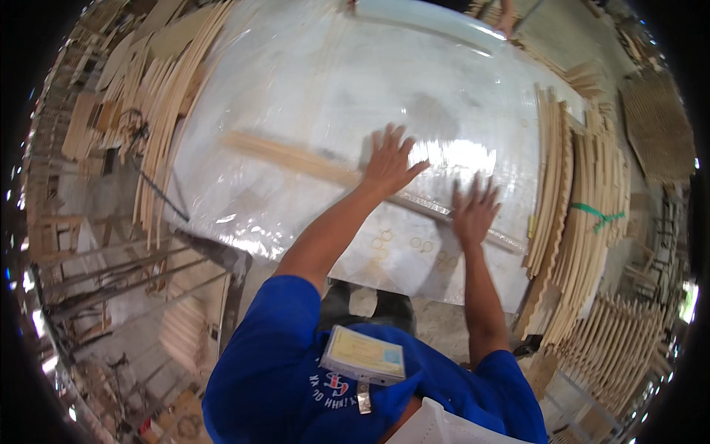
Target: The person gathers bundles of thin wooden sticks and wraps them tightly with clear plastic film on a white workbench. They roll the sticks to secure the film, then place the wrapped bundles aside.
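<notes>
Head view, centre: we're splaying empty left hand [390, 164] and right hand [475, 214] over clear plastic film [296, 89]; dragging might wrinkle it.

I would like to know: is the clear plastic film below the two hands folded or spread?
Spread: the film lies wide, with glossy wrinkles and glare, beneath the open left hand and open right hand.

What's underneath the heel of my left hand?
A pale wooden strip runs in from the left; a narrow shiny strip shows on the right. Your left hand covers the stretch between, hiding whether they join.
</notes>
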{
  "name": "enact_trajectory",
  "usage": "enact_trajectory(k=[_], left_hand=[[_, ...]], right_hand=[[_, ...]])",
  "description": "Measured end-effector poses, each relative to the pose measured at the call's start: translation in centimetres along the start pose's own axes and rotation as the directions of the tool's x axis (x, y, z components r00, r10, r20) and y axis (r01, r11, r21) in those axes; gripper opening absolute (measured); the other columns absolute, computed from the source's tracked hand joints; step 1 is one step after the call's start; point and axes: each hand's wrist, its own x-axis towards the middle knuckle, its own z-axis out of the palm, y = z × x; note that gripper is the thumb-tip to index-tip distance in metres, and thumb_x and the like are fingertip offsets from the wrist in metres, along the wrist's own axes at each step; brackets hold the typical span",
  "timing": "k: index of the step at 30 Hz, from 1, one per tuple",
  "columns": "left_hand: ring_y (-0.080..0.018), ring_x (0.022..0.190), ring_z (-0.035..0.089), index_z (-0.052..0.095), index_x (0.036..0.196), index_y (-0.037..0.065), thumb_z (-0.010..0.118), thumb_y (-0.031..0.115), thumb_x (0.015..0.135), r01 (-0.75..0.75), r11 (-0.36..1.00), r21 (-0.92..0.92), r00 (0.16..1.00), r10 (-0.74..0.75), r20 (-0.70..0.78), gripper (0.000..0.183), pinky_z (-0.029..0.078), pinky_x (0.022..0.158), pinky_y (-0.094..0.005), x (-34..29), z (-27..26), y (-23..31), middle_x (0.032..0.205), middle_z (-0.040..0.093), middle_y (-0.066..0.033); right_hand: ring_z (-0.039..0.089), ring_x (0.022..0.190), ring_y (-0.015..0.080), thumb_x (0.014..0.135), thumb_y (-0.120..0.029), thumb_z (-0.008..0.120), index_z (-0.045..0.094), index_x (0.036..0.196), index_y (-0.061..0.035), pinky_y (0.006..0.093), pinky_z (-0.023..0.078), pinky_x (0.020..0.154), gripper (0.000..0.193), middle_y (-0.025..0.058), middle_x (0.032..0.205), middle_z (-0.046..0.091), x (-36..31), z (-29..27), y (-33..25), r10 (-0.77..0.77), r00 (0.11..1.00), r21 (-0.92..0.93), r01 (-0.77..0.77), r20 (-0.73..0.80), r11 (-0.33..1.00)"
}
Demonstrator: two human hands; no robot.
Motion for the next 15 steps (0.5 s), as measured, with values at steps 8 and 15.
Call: enact_trajectory(k=[8,15], left_hand=[[-0.0440,0.163,0.024,0.053,0.161,0.018,0.045,0.077,0.103,-0.070,0.997,0.024,0.951,0.059,0.305,0.083,0.014,0.130,-0.0687,2.1,1.1,-0.2,0.172,0.039,-0.0174],[-0.0426,0.167,0.014,0.041,0.168,0.024,0.041,0.079,0.103,0.038,0.981,0.193,0.992,-0.059,0.108,0.086,0.012,0.129,-0.0720,15.2,6.7,-4.1,0.179,0.025,-0.0167]], right_hand=[[0.029,0.157,0.0516,0.105,-0.050,0.064,0.046,0.161,-0.0089,0.0677,0.030,0.124,0.072,0.0276,0.169,0.034,12.4,1.9,6.0,-0.081,0.971,-0.021,0.078,-0.227,0.997],[0.054,0.134,0.0412,0.092,-0.053,0.080,0.061,0.144,-0.0053,0.0604,0.041,0.116,0.073,0.0233,0.139,0.060,9.5,1.2,2.0,-0.322,0.939,0.232,0.343,-0.125,0.910]])
